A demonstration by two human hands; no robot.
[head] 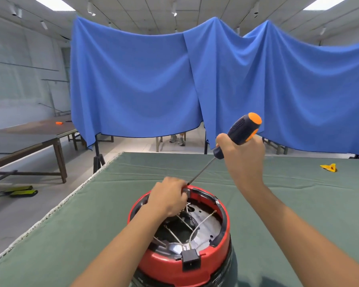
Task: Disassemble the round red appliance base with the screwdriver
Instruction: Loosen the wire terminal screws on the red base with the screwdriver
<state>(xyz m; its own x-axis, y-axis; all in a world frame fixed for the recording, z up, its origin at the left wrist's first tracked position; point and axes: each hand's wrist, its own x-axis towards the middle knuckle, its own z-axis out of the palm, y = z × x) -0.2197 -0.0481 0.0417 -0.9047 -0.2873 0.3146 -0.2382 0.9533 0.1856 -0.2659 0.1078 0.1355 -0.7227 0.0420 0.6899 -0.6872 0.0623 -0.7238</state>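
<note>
Right hand [244,150] is closed around the black-and-orange-handled screwdriver [239,131], its tip lost behind the left hand [168,196] gripping the round red plastic appliance base [205,264]; a far-rim fastener is seemingly being worked, so steady downward pressure is called for.

The appliance base [179,259] is red with a black rim and a silvery metal inside. The screwdriver [239,133] has a black handle with orange patches. The desk [195,168] is covered in plain dull green cloth; a yellow piece [329,168] lies on it. Plain blue cloths [137,79] hang behind.

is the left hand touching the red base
Touching: the head view shows the left hand gripping the far rim of the red base.
</note>
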